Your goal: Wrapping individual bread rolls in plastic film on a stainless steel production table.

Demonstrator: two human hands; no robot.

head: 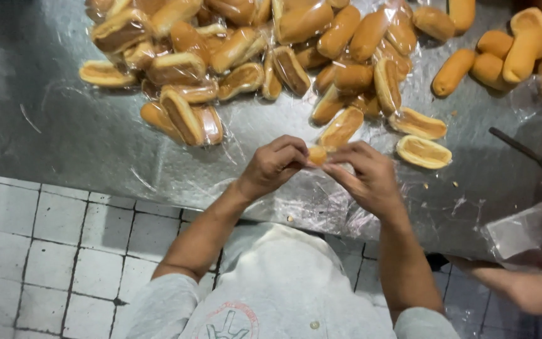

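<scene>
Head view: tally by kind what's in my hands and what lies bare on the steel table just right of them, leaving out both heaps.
Held bun, pinched between left hand and right hand: 1
Split buns, cut face up: 2
Knife: 1
Total: 4

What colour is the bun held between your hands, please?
The bun is golden-brown, seen best in the head view.

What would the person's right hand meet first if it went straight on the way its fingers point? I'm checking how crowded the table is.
The right hand points up-left; beyond the small golden bread roll it pinches lies the left hand, touching already. Depth unclear.
</scene>
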